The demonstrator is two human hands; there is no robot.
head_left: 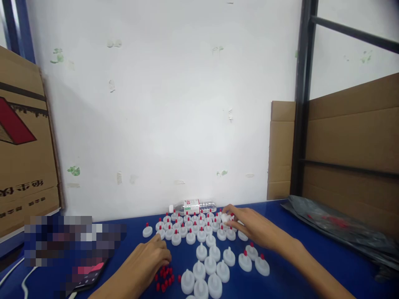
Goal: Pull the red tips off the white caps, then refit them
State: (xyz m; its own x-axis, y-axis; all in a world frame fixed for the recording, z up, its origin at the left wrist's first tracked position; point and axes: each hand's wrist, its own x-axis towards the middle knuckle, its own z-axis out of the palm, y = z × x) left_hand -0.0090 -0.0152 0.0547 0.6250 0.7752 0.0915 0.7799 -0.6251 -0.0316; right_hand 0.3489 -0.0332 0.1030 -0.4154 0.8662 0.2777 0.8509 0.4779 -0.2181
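Left hand rests curled, fingertips on loose small red plastic tips at 6 o'clock, convenient for picking. Right hand pinches one white plastic cap at 1 o'clock beside finished red-tipped white caps.

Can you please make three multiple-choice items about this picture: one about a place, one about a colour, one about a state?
1. Where does the water bottle lie?
A. behind the white caps, near the wall
B. on the cardboard box
C. in the left hand

2. What colour are the small loose tips by the left hand?
A. green
B. red
C. yellow

3. How is the water bottle placed?
A. upright
B. on its side
C. hanging

Answers:
1 A, it rests on the blue table behind the white caps, close to the wall.
2 B, the little heap beside the left fingers is red.
3 B, its length runs flat along the table.
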